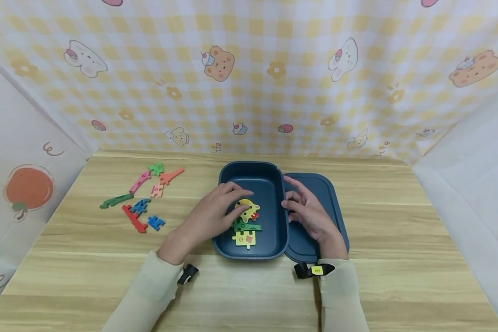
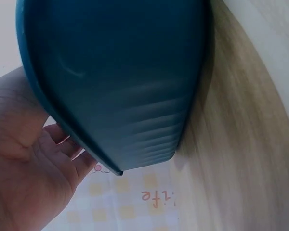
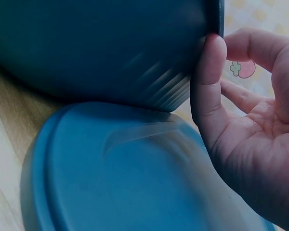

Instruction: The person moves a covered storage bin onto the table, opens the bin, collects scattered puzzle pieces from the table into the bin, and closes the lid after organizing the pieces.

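A dark blue plastic box [image 1: 269,235] stands on the table, with several foam puzzle pieces in its left part. Over its left rim reaches my left hand [image 1: 209,214], thumb and forefinger spread apart above a yellow animal-head piece [image 1: 253,213]. Below that piece lie a green piece [image 1: 251,227] and a yellow square piece [image 1: 245,238]. My right hand [image 1: 311,214] holds the box at its right rim, fingers bent and one finger stretched along the side. In the right wrist view, a fingertip [image 3: 214,48] presses right under the rim.
A blue lid [image 1: 325,198] lies flat to the right of the box, partly under my right hand. Left of the box are loose pieces: a dark green one [image 1: 116,200], a red one [image 1: 133,218], a blue one [image 1: 156,222], a pink one [image 1: 140,181] and an orange one [image 1: 172,175].
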A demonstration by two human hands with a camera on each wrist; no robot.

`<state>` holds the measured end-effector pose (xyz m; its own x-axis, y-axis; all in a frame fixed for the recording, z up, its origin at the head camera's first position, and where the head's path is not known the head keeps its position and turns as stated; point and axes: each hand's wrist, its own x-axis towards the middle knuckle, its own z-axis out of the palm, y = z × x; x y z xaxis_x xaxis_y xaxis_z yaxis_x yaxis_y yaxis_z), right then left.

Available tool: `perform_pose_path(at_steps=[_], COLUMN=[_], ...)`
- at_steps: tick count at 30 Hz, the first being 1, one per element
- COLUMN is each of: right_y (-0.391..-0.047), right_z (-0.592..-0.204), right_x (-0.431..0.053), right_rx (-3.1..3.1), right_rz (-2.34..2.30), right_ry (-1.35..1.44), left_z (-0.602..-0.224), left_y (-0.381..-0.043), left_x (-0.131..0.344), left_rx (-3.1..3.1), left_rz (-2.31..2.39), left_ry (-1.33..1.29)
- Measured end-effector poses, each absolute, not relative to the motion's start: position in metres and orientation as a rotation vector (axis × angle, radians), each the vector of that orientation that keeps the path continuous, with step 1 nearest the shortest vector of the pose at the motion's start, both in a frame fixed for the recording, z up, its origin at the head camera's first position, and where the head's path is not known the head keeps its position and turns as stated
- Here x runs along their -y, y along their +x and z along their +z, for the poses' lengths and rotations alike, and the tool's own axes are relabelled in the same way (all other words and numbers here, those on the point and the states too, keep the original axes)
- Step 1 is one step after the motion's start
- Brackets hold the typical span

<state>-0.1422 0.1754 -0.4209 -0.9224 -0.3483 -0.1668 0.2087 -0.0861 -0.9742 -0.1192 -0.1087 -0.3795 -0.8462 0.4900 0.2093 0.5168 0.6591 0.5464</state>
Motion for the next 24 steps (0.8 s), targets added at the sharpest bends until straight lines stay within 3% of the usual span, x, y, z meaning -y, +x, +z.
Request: perform_pose_path(at_steps=[24], right_y=[-0.142], right_z=[-0.422], right_x=[-0.175], right_rx=[-1.806], right_rz=[-2.087], right_ry=[-0.152], left_z=[-0.37], left_y=[-0.11], left_x=[0.143], left_rx=[2.782], left_rz=[-1.014], left_ry=[-0.61])
